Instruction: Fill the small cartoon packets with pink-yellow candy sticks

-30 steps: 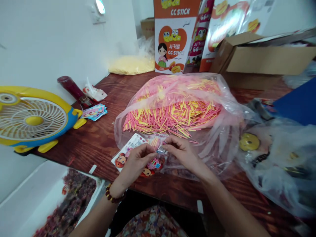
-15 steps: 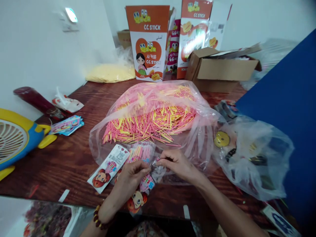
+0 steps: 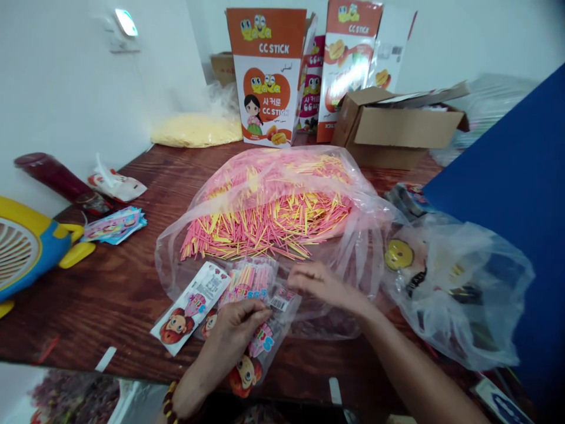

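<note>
Left hand (image 3: 242,330), before stick bag (image 3: 364,241): fingers pinch packet (image 3: 265,341). Right hand (image 3: 320,287), at stick bag's near edge: fingers bunched, hold unclear. Step, seemingly: packet handling; next calls for steady pinch.

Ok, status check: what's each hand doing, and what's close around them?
Left hand pinching clear printed packet. Right hand by packet's barcode end, grip unclear. Close beyond: big bag of pink and yellow sticks.
</note>
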{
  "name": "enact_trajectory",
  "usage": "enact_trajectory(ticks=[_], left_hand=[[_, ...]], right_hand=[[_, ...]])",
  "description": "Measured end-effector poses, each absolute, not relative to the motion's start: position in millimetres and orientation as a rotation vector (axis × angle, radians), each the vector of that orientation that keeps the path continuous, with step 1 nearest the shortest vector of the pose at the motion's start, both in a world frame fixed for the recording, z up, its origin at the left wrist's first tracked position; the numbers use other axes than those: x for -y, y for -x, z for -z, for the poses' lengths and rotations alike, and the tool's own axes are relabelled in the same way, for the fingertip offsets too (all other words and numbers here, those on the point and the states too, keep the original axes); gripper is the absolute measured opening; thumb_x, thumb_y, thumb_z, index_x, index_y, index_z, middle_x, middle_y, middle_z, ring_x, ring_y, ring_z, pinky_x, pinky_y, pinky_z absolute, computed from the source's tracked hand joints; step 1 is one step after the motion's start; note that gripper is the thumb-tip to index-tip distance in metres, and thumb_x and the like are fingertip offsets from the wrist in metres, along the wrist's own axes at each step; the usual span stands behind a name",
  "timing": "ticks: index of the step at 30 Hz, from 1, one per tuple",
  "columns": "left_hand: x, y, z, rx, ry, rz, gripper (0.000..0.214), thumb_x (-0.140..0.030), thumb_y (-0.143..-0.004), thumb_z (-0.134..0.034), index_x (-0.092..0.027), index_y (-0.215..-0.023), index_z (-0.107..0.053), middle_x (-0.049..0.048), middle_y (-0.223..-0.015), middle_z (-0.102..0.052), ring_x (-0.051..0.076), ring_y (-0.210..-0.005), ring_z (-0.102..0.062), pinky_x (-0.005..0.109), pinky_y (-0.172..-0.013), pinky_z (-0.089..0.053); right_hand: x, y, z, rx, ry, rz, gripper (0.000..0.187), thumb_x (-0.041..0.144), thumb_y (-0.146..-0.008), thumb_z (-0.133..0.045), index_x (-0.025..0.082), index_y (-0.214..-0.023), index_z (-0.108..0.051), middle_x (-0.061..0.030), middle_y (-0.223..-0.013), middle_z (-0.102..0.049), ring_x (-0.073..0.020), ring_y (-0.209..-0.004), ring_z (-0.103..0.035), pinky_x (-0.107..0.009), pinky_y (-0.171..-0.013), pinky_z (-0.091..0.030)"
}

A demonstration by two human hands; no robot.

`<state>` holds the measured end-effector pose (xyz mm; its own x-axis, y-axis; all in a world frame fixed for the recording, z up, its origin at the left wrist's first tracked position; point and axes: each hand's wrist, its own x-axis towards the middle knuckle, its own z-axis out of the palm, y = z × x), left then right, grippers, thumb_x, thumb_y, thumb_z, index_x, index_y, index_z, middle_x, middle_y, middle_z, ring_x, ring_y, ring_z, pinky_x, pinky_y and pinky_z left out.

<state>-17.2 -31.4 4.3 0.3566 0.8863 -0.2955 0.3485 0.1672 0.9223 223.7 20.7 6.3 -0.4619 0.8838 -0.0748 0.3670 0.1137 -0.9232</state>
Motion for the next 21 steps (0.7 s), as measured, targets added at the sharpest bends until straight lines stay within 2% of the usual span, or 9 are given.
enact_trajectory(ticks=[2, 5, 9, 11, 14, 19, 21], left_hand=[[33.4, 16.4, -1.9, -1.212, -1.474, -0.587, 0.033, -0.042, -0.087, -0.056, -0.016, -0.066, -0.059, -0.0025, -0.062, -0.047, 0.011, -0.062, -0.04, 0.022, -0.059, -0.033], [38.1, 15.3, 4.7, -1.175, -1.582, -0.582, 0.034, -0.039, -0.09, -0.052, -0.017, -0.066, -0.058, -0.0026, -0.062, -0.047, 0.011, -0.06, -0.041, 0.022, -0.058, -0.032], [43.9, 16.8, 11.4, -1.153, -1.638, -0.585, 0.033, -0.037, -0.09, -0.05, -0.017, -0.065, -0.058, -0.0023, -0.06, -0.047, 0.011, -0.058, -0.042, 0.022, -0.057, -0.031], [44.9, 19.4, 12.7, -1.172, -1.622, -0.61, 0.033, -0.037, -0.09, -0.05, -0.017, -0.066, -0.059, -0.0018, -0.061, -0.049, 0.011, -0.059, -0.044, 0.022, -0.057, -0.032], [44.1, 23.6, 14.2, -1.211, -1.609, -0.61, 0.033, -0.039, -0.09, -0.05, -0.017, -0.067, -0.06, -0.0011, -0.062, -0.051, 0.012, -0.061, -0.047, 0.022, -0.059, -0.034], [42.9, 25.1, 14.1, -1.239, -1.593, -0.607, 0.034, -0.042, -0.088, -0.052, -0.017, -0.066, -0.06, -0.001, -0.061, -0.051, 0.012, -0.061, -0.047, 0.022, -0.059, -0.034], [43.8, 24.1, 12.4, -1.243, -1.569, -0.603, 0.034, -0.042, -0.087, -0.052, -0.018, -0.066, -0.06, -0.001, -0.06, -0.051, 0.012, -0.06, -0.046, 0.022, -0.058, -0.034]], right_hand=[[-51.6, -239.5, 0.1, 1.81, 1.488, -0.958, 0.035, 0.041, -0.094, -0.048, 0.017, -0.074, -0.063, 0.0007, -0.067, -0.06, -0.0128, -0.063, -0.053, -0.023, -0.059, -0.037], [-98.5, -254.6, 3.7, 1.836, 1.888, -0.504, 0.022, 0.028, -0.093, -0.05, 0.016, -0.085, -0.067, -0.0054, -0.084, -0.07, -0.016, -0.077, -0.061, -0.025, -0.07, -0.04], [-137.5, -249.1, 4.4, 1.854, 2.355, -0.315, 0.035, 0.038, -0.095, -0.048, 0.012, -0.102, -0.071, -0.0184, -0.104, -0.072, -0.0253, -0.097, -0.067, -0.03, -0.076, -0.044], [-146.8, -241.6, 8.6, 1.806, 2.438, -0.287, 0.043, 0.044, -0.095, -0.047, 0.011, -0.109, -0.07, -0.0207, -0.11, -0.071, -0.0287, -0.102, -0.067, -0.033, -0.077, -0.046], [-153.5, -234.8, 18.4, 1.793, 2.42, -0.256, 0.04, 0.041, -0.096, -0.043, 0.014, -0.111, -0.069, -0.0177, -0.11, -0.072, -0.0287, -0.102, -0.068, -0.033, -0.076, -0.046], [-155.3, -241.7, 24.5, 1.998, 2.246, -0.288, 0.028, 0.031, -0.094, -0.045, 0.024, -0.106, -0.07, -0.0062, -0.108, -0.072, -0.0215, -0.102, -0.065, -0.028, -0.074, -0.043], [-155.0, -249.0, 22.7, 2.137, 2.127, -0.302, 0.026, 0.029, -0.094, -0.046, 0.025, -0.103, -0.071, -0.0052, -0.109, -0.071, -0.0199, -0.104, -0.063, -0.026, -0.077, -0.043]])
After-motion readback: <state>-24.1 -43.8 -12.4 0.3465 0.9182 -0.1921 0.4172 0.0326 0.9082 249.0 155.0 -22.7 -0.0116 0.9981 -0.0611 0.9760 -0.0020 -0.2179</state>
